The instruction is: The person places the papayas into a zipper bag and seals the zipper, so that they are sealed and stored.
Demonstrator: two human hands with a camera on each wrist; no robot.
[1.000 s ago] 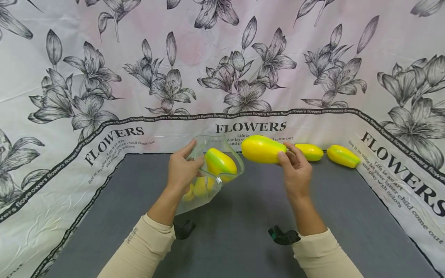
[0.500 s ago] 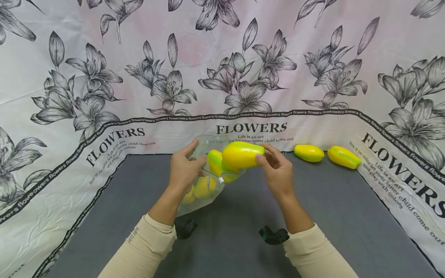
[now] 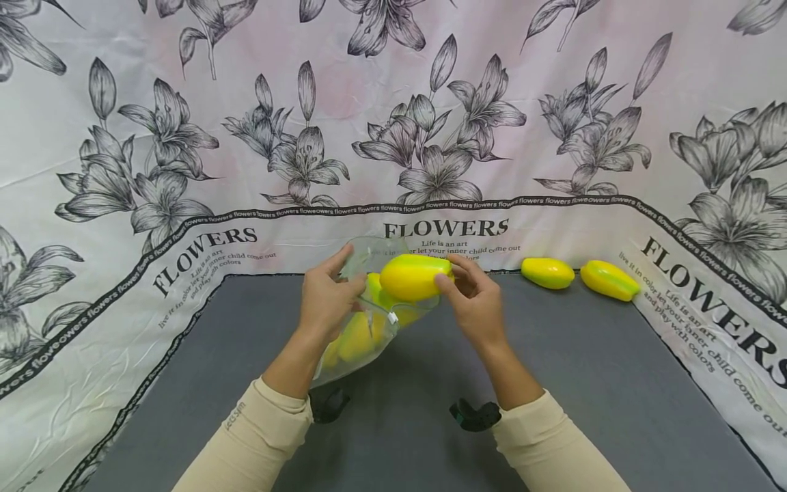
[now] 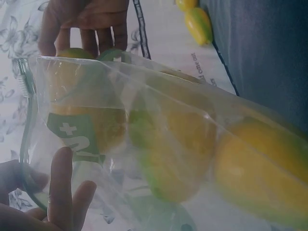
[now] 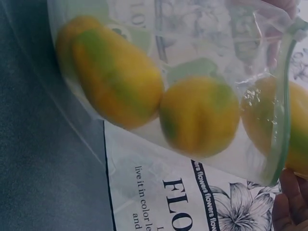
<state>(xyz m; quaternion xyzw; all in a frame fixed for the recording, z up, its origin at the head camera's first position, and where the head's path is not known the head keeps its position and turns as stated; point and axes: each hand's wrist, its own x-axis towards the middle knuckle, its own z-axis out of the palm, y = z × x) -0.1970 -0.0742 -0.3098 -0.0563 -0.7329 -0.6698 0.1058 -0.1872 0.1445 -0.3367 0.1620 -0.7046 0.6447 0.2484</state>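
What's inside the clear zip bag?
At least three yellow-green fruits show through the clear zip bag; their overlap hides whether more lie behind. A further fruit, held by the right hand, is only partway in.

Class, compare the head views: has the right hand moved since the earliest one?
Yes: the right hand has moved left, toward the clear bag, judged against the central FLOWERS lettering behind.

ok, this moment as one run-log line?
left hand: grips bag, mouth open | right hand: holds fruit at bag mouth | in bag: other fruit | table, far right: two loose fruits
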